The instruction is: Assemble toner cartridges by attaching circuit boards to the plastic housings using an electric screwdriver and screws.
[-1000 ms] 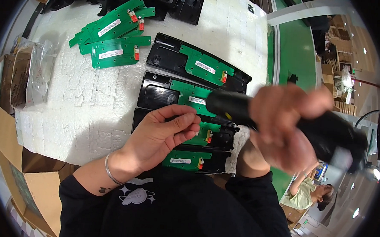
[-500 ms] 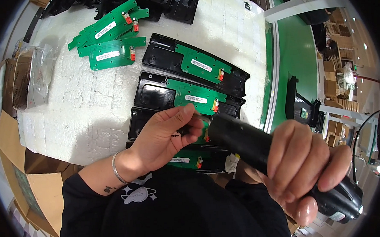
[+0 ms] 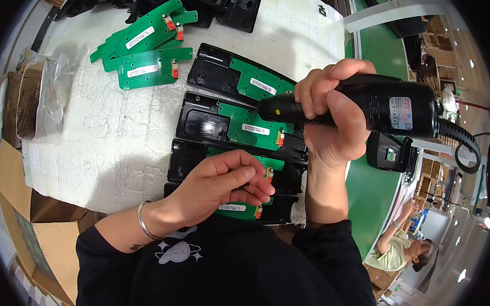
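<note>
My right hand (image 3: 339,105) is wrapped round a black corded electric screwdriver (image 3: 380,104). Its nose points left, above the top edge of the second black plastic housing (image 3: 196,125); the bit cannot be made out. Inside that housing lies a green circuit board (image 3: 238,116) with a white label and a red connector. My left hand (image 3: 216,182) hovers over the lower housings, fingers curled around small dark screws (image 3: 243,187), only partly visible. Several such housings form a column, including the farthest housing (image 3: 209,71) and a third housing (image 3: 186,164), each with a board.
Loose green boards (image 3: 147,70) overlap at the far left of the white foam surface (image 3: 119,113). Black plastic parts (image 3: 241,9) lie behind them. A clear bag (image 3: 54,98) and a cardboard box (image 3: 57,248) stand left. Right are a green bench (image 3: 357,186) and another person (image 3: 392,249).
The screwdriver has moved from low on the right up and away from me, its nose now at the second housing. My left hand has drawn slightly nearer to me, parting from the screwdriver's tip.
</note>
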### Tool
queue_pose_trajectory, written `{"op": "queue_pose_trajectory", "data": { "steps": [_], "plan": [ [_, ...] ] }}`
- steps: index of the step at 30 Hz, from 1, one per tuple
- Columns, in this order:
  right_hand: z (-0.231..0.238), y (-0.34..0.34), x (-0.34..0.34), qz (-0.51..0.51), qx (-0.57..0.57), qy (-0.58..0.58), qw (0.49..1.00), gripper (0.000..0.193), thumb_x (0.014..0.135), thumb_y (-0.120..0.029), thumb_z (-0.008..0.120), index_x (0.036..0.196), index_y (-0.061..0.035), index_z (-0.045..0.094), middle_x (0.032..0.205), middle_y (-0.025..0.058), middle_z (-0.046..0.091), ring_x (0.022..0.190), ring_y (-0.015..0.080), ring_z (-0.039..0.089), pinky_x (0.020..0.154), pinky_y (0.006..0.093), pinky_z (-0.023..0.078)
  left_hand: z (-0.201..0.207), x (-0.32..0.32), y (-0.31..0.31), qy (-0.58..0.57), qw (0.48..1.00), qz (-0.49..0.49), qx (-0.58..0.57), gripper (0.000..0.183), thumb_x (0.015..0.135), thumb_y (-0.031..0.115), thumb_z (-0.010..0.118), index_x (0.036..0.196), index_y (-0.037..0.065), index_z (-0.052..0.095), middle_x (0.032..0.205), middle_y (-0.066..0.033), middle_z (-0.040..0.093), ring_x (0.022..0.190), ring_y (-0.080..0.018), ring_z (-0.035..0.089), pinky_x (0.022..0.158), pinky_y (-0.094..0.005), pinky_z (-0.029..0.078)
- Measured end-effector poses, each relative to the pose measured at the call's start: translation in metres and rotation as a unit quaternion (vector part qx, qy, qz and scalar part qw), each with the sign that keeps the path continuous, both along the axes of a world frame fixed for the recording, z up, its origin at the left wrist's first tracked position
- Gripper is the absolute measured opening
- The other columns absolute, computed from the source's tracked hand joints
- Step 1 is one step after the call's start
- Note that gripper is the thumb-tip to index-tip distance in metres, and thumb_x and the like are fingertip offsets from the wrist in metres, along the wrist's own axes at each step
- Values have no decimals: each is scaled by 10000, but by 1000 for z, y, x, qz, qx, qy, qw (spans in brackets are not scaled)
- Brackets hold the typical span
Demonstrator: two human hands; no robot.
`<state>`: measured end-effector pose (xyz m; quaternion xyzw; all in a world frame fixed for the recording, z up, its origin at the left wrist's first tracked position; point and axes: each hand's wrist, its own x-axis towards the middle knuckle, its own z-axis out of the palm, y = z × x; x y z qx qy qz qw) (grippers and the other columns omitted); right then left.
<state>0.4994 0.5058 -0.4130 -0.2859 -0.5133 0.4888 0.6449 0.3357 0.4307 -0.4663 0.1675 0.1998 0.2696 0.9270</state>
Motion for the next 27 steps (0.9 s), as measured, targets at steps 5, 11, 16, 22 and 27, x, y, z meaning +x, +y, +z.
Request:
{"op": "queue_pose_trajectory", "data": {
  "steps": [5,11,16,22,27],
  "plan": [
    [3,4,-5,-3,-33,-9,999,187,667,41,509,849,29,468,601,74,507,471,117,465,460,237,412,3,1,2,18,1000,0,-6,164,921,146,439,987,12,507,921,-107,601,845,-159,592,765,-278,492],
    [7,6,-13,-24,-45,-130,990,167,672,-57,471,831,-14,442,541,58,395,449,120,349,460,270,329,2,1,4,71,997,16,22,149,873,87,523,997,11,555,887,-89,616,789,-143,603,702,-243,495],
    [11,3,-12,-25,-44,-113,992,193,668,-67,469,851,-9,445,535,41,386,444,123,355,479,285,340,2,0,4,46,996,57,-45,175,863,69,532,1025,10,560,890,-81,619,784,-140,605,714,-235,500],
    [64,-34,22,159,99,-43,981,239,687,-106,537,888,-88,409,538,-63,462,472,46,460,477,184,357,-6,5,6,-24,986,117,-118,188,868,69,527,1041,1,558,947,-88,609,840,-137,593,759,-235,496],
    [75,-56,35,152,85,-80,981,267,669,-101,587,858,-103,398,588,-34,553,504,63,536,507,178,444,-6,11,6,-66,984,102,-127,184,877,104,522,1027,6,565,919,-67,607,816,-111,585,731,-213,499]
  ]
}}
